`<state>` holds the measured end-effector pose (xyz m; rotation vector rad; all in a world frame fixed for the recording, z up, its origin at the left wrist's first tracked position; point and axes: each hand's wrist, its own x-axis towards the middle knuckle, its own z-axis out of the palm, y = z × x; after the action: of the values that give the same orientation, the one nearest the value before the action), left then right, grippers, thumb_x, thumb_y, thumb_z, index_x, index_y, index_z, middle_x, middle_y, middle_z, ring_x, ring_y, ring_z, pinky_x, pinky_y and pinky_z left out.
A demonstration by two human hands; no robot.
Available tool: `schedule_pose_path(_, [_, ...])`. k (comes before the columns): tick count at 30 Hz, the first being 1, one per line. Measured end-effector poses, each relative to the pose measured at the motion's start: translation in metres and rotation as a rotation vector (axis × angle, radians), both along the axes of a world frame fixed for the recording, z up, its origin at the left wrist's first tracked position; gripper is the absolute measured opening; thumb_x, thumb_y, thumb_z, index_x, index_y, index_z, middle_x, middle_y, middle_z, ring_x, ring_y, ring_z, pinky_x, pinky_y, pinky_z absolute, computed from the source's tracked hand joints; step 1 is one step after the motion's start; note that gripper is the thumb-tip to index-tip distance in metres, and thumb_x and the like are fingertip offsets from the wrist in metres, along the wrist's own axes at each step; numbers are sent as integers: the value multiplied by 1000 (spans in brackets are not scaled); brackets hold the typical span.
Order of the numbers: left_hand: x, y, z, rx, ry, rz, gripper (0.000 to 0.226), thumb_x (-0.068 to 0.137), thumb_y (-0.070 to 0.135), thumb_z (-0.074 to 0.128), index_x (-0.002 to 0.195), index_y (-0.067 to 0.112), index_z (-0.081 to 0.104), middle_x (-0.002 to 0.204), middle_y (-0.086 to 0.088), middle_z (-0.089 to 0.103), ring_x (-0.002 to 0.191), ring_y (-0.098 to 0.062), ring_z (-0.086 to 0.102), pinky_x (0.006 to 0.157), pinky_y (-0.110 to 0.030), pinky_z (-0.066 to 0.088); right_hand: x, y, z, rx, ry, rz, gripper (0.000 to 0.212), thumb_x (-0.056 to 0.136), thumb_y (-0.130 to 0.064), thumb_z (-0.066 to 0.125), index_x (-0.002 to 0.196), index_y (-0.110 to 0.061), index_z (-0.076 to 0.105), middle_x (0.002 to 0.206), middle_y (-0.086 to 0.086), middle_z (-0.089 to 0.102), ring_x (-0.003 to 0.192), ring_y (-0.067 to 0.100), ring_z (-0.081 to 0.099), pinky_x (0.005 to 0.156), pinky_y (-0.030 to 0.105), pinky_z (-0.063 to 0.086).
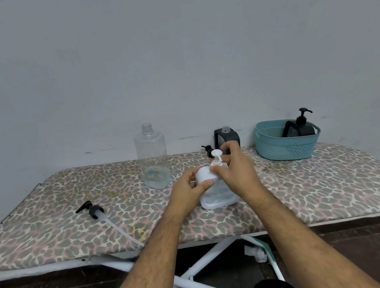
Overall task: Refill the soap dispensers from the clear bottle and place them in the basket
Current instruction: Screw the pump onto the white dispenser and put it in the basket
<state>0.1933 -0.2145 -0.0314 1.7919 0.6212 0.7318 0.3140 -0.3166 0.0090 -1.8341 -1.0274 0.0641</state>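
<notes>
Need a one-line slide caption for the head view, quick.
Both hands, left and right, fit the white pump onto the white square soap dispenser on the leopard-print ironing board.

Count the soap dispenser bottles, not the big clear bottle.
3: white square dispenser in both hands, uncapped black dispenser by the wall, black pump dispenser inside the teal basket.

Both hands (210,182) grip white dispenser (215,189) on ironing board (312,187)

Clear plastic bottle (152,156), seemingly cloth-covered board (312,187)
</notes>
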Motion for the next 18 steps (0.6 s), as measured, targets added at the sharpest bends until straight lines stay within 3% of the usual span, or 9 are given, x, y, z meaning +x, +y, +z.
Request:
schedule_pose_path(2, [0, 0, 0, 2, 0, -2, 45, 84, 30, 76, 125, 25, 58, 119, 5, 64, 104, -8, 64, 89, -32, 57, -4, 2, 1, -20, -56, -37, 48, 84, -23, 76, 111, -28, 37, 113, 2, 71, 103, 16, 63, 95, 45, 47])
schedule_pose_path(4, [-1, -1, 0, 3, 0, -3, 47, 85, 30, 76, 128, 23, 58, 120, 4, 64, 104, -7, 64, 86, -29, 57, -7, 3, 1, -32, -85, -67, 48, 84, -23, 76, 110, -29, 36, 111, 1, 71, 104, 17, 63, 98, 49, 45])
schedule_pose_path(8, [-1, -5, 4, 9, 4, 0, 48, 86, 29, 75, 129, 22, 57, 120, 4, 63, 102, -4, 62, 82, -23, 54, -11, 2, 4, -55, -126, -111, 49, 85, -25, 75, 119, -20, 41, 106, -1, 70, 103, 18, 65, 100, 45, 40])
schedule_pose_path(12, [-1, -6, 5, 21, 21, 21, 46, 86, 28, 75, 127, 22, 58, 118, 5, 62, 102, -6, 61, 83, -22, 52, -20, 3, 10, -116, -156, -161, 47, 88, -24, 72, 123, -18, 41, 90, -9, 58, 94, 23, 63, 82, 32, 25])
schedule_pose_path(18, [-2, -9, 2, 25, 14, 42, 48, 84, 31, 77, 127, 22, 59, 121, 3, 65, 104, -9, 64, 85, -27, 56, -23, 2, 8, -91, -143, -192, 50, 88, -23, 72, 127, -16, 41, 96, -3, 66, 93, 23, 64, 91, 35, 32])
